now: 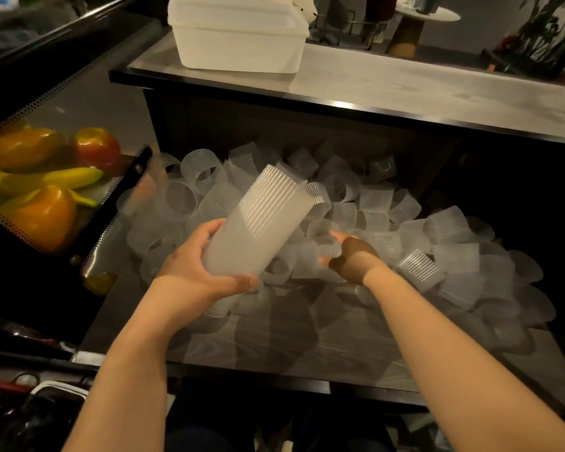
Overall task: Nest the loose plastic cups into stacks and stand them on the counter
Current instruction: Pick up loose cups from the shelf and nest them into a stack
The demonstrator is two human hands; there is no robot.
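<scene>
Presently the left hand (190,269) grips a nested stack of cups (258,220), fingers and thumb curled round its lower end; the stack is tilted, ribbed end pointing up and away, above the lower bench (307,347). Just beside it, the right hand (349,252) reaches into the heap of loose cups (388,223) on that bench; its grip cannot be determined. A white tub (238,37) stands on the upper bench (405,89).

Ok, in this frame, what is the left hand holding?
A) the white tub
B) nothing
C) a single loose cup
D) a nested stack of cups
D: the left hand grips a tall stack of nested cups, tilted over the pile of loose cups.
</scene>
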